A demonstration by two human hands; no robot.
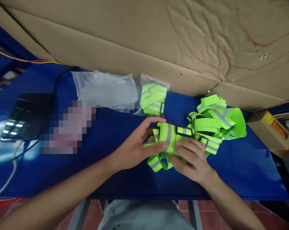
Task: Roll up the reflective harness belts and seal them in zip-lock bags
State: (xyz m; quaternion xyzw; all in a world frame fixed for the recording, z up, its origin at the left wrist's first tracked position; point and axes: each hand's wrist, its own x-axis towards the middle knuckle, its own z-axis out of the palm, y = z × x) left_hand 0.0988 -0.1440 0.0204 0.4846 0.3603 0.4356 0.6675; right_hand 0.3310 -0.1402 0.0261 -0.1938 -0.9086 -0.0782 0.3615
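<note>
Between my two hands is a folded bundle of neon-yellow reflective strap point(167, 132) with grey stripes and a black buckle. My left hand point(144, 143) grips its left end, thumb on the near face and fingers behind. On the right end, my right hand point(192, 158) is closed with bent fingers pressed on the strap. A loose loop hangs below the bundle, near the blue tabletop. Just right of it lies a heap of the same reflective straps point(223, 119), loosely tangled with black buckles. Part of the bundle is hidden by my fingers.
A clear zip bag point(154, 99) with a folded strap inside stands behind my hands. Left of it lie flat clear plastic bags point(108, 89). A black device point(26, 116) with a cable, a blurred-out patch, and a cardboard box point(270, 131) are at the sides. Cardboard panels line the back.
</note>
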